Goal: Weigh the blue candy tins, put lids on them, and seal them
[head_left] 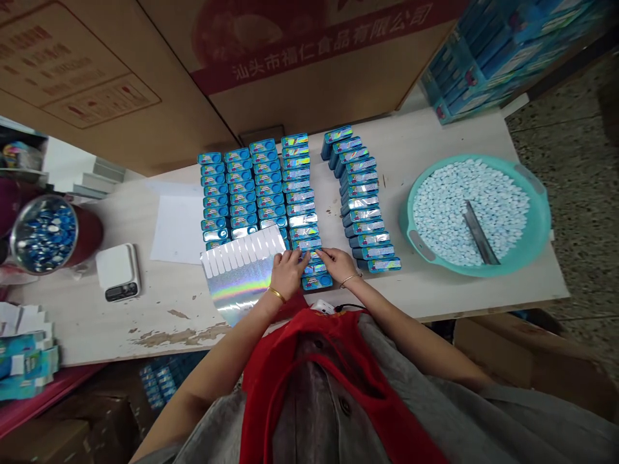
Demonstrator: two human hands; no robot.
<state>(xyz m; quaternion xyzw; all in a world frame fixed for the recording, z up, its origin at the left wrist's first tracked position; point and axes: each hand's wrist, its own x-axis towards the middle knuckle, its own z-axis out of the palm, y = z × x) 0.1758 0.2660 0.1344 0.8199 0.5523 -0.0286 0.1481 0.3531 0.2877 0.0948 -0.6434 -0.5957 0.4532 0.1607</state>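
My left hand [289, 274] and right hand [337, 264] sit close together, fingertips on a small blue tin [309, 256] in a long row on the table [411, 290]; I cannot tell whether they are clamped on it. A shiny label sheet [236, 283] lies just beside my left hand. The two rows nearest my right hand look done, with silvery strips on their lids, while the rows further left look mostly plain, so those seem left. To my right, a teal basin [546, 219] holds pale blue mints [445, 219] and a metal scraper [478, 232]; to my left, a steel bowl [17, 232] holds blue wrapped sweets [46, 235].
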